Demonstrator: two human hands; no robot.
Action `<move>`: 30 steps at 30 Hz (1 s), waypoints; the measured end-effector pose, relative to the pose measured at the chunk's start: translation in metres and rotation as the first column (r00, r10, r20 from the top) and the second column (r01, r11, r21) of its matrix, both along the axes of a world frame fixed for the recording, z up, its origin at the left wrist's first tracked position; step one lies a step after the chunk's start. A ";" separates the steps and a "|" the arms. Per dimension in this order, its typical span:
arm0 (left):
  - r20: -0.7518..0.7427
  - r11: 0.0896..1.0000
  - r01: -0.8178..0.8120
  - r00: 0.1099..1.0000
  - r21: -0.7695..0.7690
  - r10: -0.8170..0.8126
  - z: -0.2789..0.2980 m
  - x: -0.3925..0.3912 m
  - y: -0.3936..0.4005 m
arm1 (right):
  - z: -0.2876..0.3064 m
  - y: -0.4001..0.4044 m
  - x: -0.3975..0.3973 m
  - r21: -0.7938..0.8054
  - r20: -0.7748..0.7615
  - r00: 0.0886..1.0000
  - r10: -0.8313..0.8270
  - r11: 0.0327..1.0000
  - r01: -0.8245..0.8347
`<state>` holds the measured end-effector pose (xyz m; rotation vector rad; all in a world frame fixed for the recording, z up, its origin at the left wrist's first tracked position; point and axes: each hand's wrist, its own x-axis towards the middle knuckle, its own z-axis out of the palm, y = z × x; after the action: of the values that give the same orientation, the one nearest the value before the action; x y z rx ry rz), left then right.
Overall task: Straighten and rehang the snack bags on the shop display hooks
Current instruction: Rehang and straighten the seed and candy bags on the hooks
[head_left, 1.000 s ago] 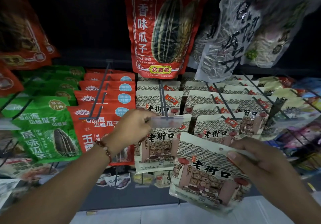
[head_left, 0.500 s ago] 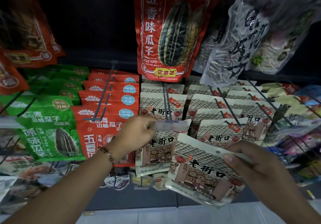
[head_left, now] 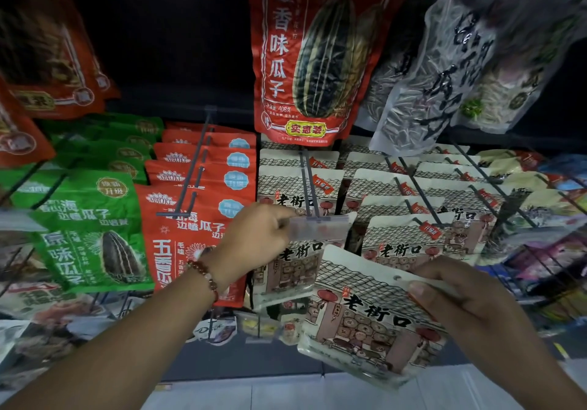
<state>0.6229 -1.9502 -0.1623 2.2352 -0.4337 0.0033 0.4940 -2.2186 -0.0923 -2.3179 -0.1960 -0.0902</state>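
Note:
My right hand pinches the top right edge of a loose cream snack bag printed with an old street house; the bag tilts down to the left, off any hook. My left hand holds the clear price tag holder at the tip of the middle display hook. On that hook hang several matching cream bags, the front one partly hidden behind my left hand and the loose bag.
Red bags and green bags hang on hooks to the left. More cream bags fill the hooks to the right. A large red seed bag and clear bags hang above. A pale floor lies below.
Both hands keep their holds. The view has shifted slightly, so the shelf sits a little lower and to the right in frame.

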 end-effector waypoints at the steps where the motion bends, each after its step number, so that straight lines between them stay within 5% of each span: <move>1: 0.011 1.000 0.010 1.000 0.006 -0.010 0.001 0.000 0.000 | 0.000 0.000 0.000 0.004 0.002 1.000 -0.001 1.000 0.001; 8: 0.030 0.994 -0.031 0.999 0.103 0.028 0.000 0.012 -0.001 | -0.002 0.003 0.001 0.001 -0.024 0.999 0.028 1.000 -0.028; 16: 0.277 0.934 -0.132 0.960 0.332 0.037 -0.001 0.035 -0.004 | -0.008 -0.004 0.008 -0.043 0.014 1.000 0.007 0.999 -0.007; 25: 0.420 0.936 -0.145 0.908 0.321 -0.003 -0.011 0.016 0.007 | -0.028 -0.010 0.015 -0.095 0.060 0.997 0.057 0.994 -0.051; 30: 0.373 0.967 -0.198 0.919 0.161 0.126 -0.008 -0.030 0.021 | -0.039 -0.010 0.017 -0.135 0.073 0.994 0.077 0.989 -0.066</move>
<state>0.5931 -1.9294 -0.1702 2.4659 -0.4573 0.4860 0.5113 -2.2282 -0.1315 -2.4389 -0.3333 -0.1353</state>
